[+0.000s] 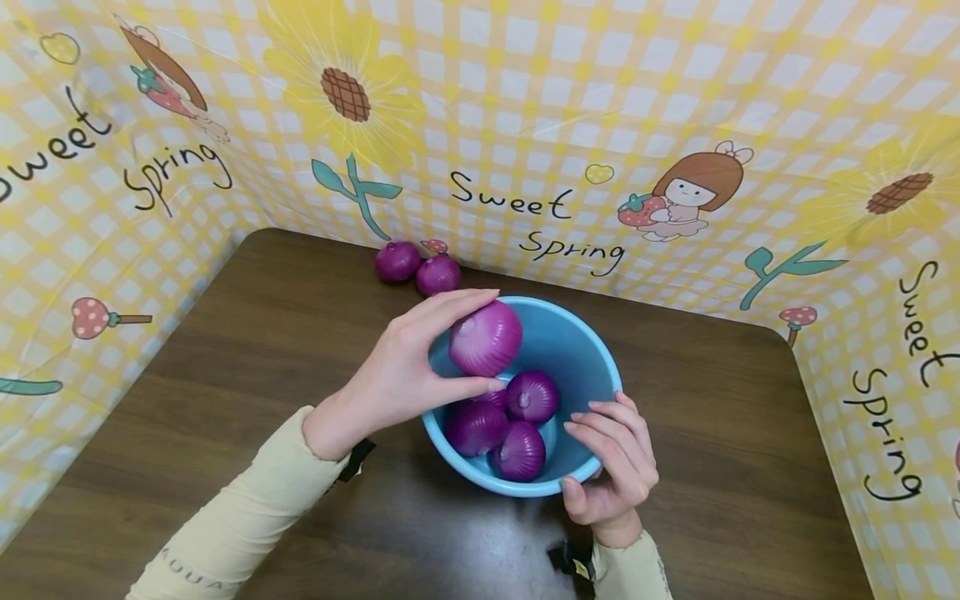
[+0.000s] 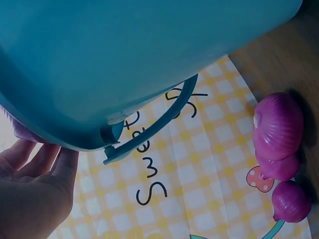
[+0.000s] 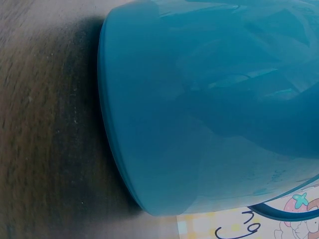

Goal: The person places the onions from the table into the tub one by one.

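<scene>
My left hand (image 1: 405,358) grips a large purple onion (image 1: 487,337) between thumb and fingers, over the left side of a blue bucket (image 1: 581,367). Only an edge of that onion (image 2: 25,130) shows beside the fingers in the left wrist view. Inside the bucket lie several more purple onions (image 1: 532,397), grouped toward its left. At the bucket's right rim, my right hand (image 1: 618,454) holds on with fingers reaching over the inside and thumb near the front edge. The right wrist view is filled mostly by the bucket's outer wall (image 3: 199,114); that hand is out of its frame.
Behind the bucket, two purple onions (image 1: 398,262) sit on the brown wooden table (image 1: 300,333) by the back wall; the left wrist view shows three onions (image 2: 278,127) there. The bucket's blue handle (image 2: 159,124) hangs at its side. Yellow checked cloth (image 1: 525,125) surrounds the table.
</scene>
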